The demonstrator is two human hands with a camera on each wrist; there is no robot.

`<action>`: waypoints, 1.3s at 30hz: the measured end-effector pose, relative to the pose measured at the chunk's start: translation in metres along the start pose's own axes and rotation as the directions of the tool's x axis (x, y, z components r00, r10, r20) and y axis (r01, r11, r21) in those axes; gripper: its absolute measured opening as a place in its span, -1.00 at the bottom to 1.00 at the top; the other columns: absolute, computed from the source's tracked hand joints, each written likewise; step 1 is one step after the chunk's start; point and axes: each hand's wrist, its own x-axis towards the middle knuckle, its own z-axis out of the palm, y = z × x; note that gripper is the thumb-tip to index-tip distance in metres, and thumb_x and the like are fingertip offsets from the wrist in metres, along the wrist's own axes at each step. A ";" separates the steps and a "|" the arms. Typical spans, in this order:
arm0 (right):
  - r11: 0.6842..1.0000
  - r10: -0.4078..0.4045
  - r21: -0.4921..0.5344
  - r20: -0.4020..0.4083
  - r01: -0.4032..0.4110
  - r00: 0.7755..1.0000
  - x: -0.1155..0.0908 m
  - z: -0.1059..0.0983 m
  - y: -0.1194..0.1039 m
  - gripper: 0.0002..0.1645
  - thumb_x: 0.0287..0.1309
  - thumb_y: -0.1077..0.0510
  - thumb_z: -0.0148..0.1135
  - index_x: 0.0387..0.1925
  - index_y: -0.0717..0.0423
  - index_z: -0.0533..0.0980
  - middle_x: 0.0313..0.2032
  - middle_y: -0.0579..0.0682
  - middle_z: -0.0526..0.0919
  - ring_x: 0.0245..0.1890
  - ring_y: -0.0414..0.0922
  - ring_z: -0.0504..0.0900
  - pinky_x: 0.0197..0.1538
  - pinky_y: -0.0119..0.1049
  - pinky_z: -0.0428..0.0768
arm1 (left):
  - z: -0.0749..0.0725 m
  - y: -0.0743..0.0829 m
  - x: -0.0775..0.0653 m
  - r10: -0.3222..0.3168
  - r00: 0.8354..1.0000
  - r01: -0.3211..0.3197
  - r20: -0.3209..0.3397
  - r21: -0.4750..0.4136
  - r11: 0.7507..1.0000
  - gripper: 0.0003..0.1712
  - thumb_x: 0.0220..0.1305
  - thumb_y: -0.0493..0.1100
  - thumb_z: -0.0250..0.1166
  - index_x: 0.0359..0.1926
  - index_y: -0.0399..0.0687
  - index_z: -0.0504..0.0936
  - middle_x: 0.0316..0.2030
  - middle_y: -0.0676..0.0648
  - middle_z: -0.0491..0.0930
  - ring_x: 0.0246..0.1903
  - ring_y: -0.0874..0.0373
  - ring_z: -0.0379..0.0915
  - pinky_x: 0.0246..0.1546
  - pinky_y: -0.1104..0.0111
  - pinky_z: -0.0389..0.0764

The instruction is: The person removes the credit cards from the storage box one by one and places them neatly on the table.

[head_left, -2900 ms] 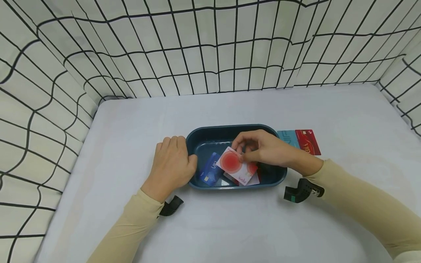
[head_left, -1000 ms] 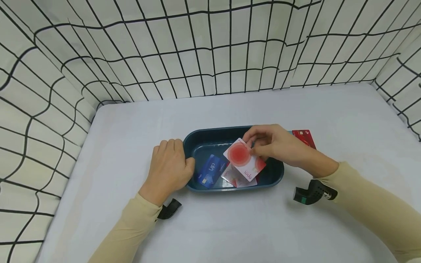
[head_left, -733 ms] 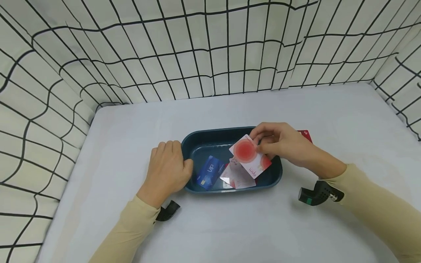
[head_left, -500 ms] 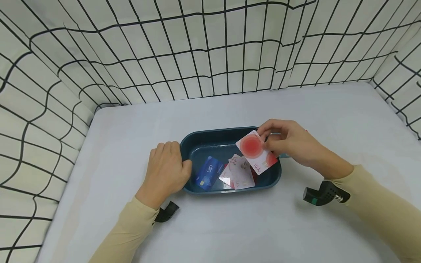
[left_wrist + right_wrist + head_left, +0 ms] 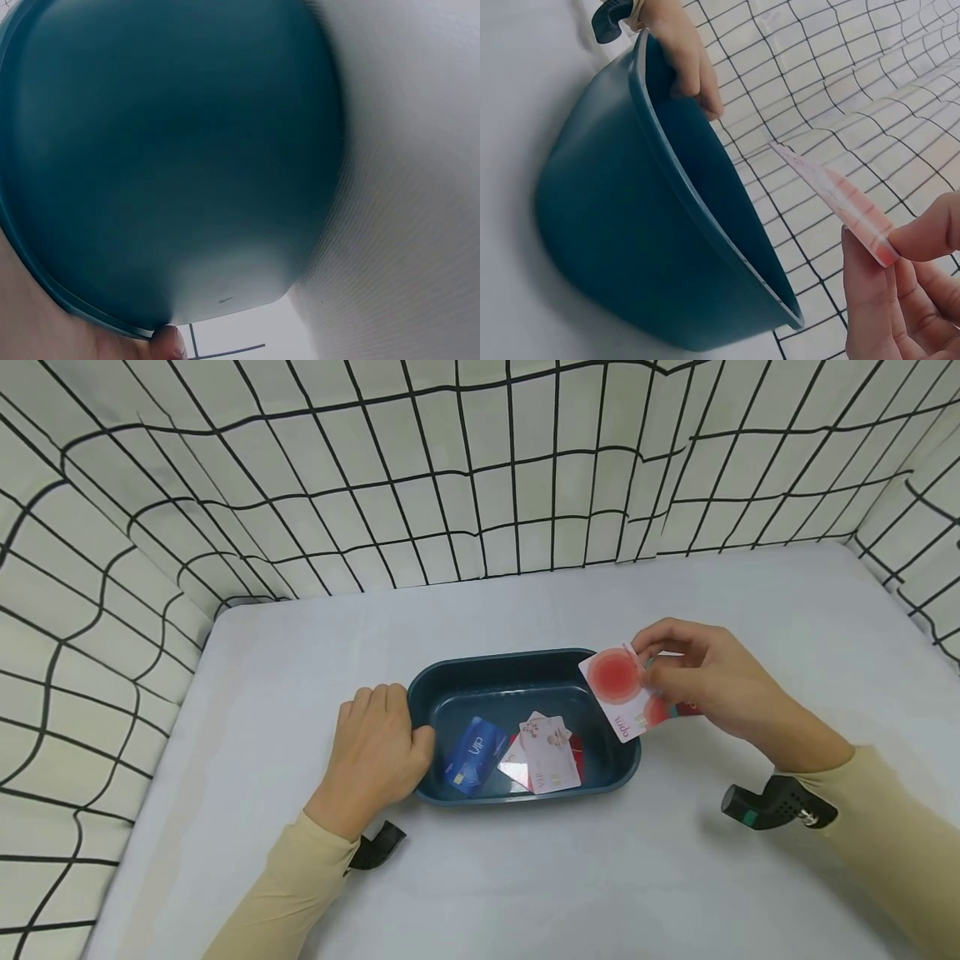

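Observation:
A white card with red circles [image 5: 615, 677] is pinched between the thumb and fingers of my right hand [image 5: 712, 681]. The head view shows it above the right end of a dark teal plastic tub [image 5: 495, 665]; the right wrist view shows the card [image 5: 840, 202] nearly edge-on. My left hand [image 5: 378, 747] grips the tub's left rim, its fingers curled over the edge. Inside the tub lie a blue VIP card [image 5: 476, 756] and, to its right, a pale card [image 5: 550, 756] overlapping other cards. Part of a red card [image 5: 686, 709] shows below my right hand, which hides the rest.
The tub stands on a table with a white cover [image 5: 525, 877]. A black wire grid [image 5: 480, 468] rises along the back and both sides. Black wrist cameras [image 5: 780, 803] sit on both forearms.
My right hand has lifted the red-circled card from among the cards and carried it right, towards the tub's right rim. My left hand keeps its hold on the left rim.

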 end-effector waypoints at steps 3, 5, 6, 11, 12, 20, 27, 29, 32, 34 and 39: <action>1.000 -0.014 0.016 -0.029 0.014 0.999 -0.003 -0.007 0.003 -0.68 0.39 0.17 0.19 0.13 -0.07 0.49 -0.15 -0.09 0.67 -0.15 -0.07 0.65 -0.26 -0.18 0.74 | 0.000 0.000 -0.001 0.000 1.000 0.000 -0.004 -0.005 1.000 -0.83 0.10 -0.18 0.08 -0.46 -0.20 0.31 -0.53 -0.15 0.29 -0.44 -0.10 0.16 -0.35 0.19 0.15; 0.999 -0.018 0.028 -0.056 0.020 0.998 -0.005 -0.011 0.005 -0.68 0.39 0.18 0.20 0.13 -0.08 0.50 -0.13 -0.09 0.63 -0.20 -0.08 0.64 -0.30 -0.20 0.73 | 0.000 0.000 -0.001 -0.001 1.000 0.001 -0.005 -0.007 1.000 -0.83 0.09 -0.18 0.08 -0.46 -0.20 0.31 -0.53 -0.15 0.29 -0.45 -0.10 0.16 -0.35 0.19 0.15; 0.999 -0.024 0.032 -0.070 0.026 0.997 -0.005 -0.013 0.007 -0.68 0.39 0.20 0.20 0.12 -0.07 0.51 -0.11 -0.08 0.61 -0.23 -0.09 0.63 -0.32 -0.22 0.71 | 0.000 0.000 -0.001 -0.002 1.000 0.002 -0.004 -0.008 1.000 -0.83 0.09 -0.18 0.08 -0.46 -0.20 0.31 -0.54 -0.15 0.29 -0.45 -0.10 0.16 -0.35 0.19 0.15; 0.994 -0.071 0.072 -0.115 0.080 0.991 -0.007 -0.021 0.013 -0.67 0.36 0.30 0.17 0.10 0.01 0.53 -0.08 -0.07 0.56 -0.25 -0.10 0.59 -0.36 -0.29 0.64 | 0.000 -0.001 -0.001 -0.007 1.000 0.007 0.003 -0.003 1.000 -0.83 0.11 -0.17 0.07 -0.45 -0.20 0.31 -0.53 -0.15 0.29 -0.45 -0.09 0.16 -0.35 0.19 0.15; 0.992 -0.079 0.085 -0.120 0.089 0.990 -0.007 -0.022 0.014 -0.67 0.36 0.32 0.17 0.10 0.03 0.53 -0.07 -0.06 0.56 -0.23 -0.10 0.60 -0.34 -0.32 0.64 | 0.000 -0.001 -0.001 -0.007 1.000 0.007 0.006 -0.002 1.000 -0.82 0.11 -0.17 0.07 -0.45 -0.20 0.31 -0.53 -0.15 0.29 -0.45 -0.09 0.16 -0.35 0.19 0.15; 0.988 -0.083 0.117 -0.164 0.103 0.983 -0.008 -0.031 0.021 -0.65 0.36 0.34 0.17 0.12 0.04 0.54 -0.01 -0.06 0.58 -0.12 -0.11 0.62 -0.23 -0.39 0.70 | 0.000 -0.001 -0.001 -0.005 1.000 0.005 0.011 -0.002 1.000 -0.83 0.12 -0.17 0.07 -0.45 -0.20 0.33 -0.53 -0.14 0.30 -0.45 -0.08 0.17 -0.35 0.20 0.15; 0.990 -0.071 0.103 -0.192 0.092 0.979 -0.008 -0.037 0.026 -0.66 0.36 0.32 0.19 0.12 0.02 0.53 0.01 -0.08 0.56 -0.09 -0.15 0.61 -0.21 -0.40 0.72 | 0.000 -0.001 0.000 -0.003 1.000 0.003 0.011 -0.003 1.000 -0.83 0.11 -0.17 0.07 -0.45 -0.19 0.32 -0.54 -0.14 0.29 -0.46 -0.08 0.16 -0.35 0.20 0.13; 0.991 -0.069 0.099 -0.202 0.091 0.977 -0.008 -0.039 0.027 -0.67 0.37 0.31 0.19 0.11 0.01 0.53 0.00 -0.09 0.57 -0.09 -0.17 0.61 -0.21 -0.40 0.72 | 0.000 -0.001 0.000 -0.002 1.000 0.002 0.009 -0.002 1.000 -0.83 0.10 -0.17 0.08 -0.45 -0.19 0.32 -0.54 -0.14 0.29 -0.46 -0.09 0.16 -0.35 0.20 0.13; 0.992 -0.062 0.095 -0.219 0.084 0.974 -0.008 -0.041 0.028 -0.68 0.37 0.29 0.21 0.11 -0.01 0.54 0.00 -0.13 0.58 -0.09 -0.19 0.61 -0.22 -0.41 0.71 | 0.000 -0.001 0.001 -0.003 1.000 0.003 0.010 -0.001 1.000 -0.83 0.10 -0.17 0.07 -0.46 -0.19 0.32 -0.54 -0.14 0.30 -0.46 -0.09 0.17 -0.35 0.20 0.15; 0.992 -0.052 0.098 -0.228 0.076 0.972 -0.009 -0.043 0.030 -0.68 0.38 0.28 0.21 0.11 -0.02 0.54 0.00 -0.14 0.57 -0.08 -0.19 0.60 -0.21 -0.41 0.71 | 0.000 -0.001 0.000 -0.007 1.000 0.007 0.016 0.000 1.000 -0.83 0.11 -0.17 0.07 -0.45 -0.19 0.32 -0.53 -0.14 0.30 -0.45 -0.08 0.17 -0.35 0.19 0.16; 0.988 -0.040 0.134 -0.239 0.073 0.970 -0.010 -0.050 0.035 -0.68 0.39 0.30 0.19 0.10 -0.02 0.54 0.01 -0.14 0.56 -0.09 -0.20 0.60 -0.21 -0.42 0.71 | 0.000 -0.001 0.000 -0.010 1.000 0.009 0.026 0.007 1.000 -0.84 0.12 -0.17 0.07 -0.44 -0.19 0.33 -0.53 -0.13 0.30 -0.45 -0.07 0.18 -0.33 0.18 0.20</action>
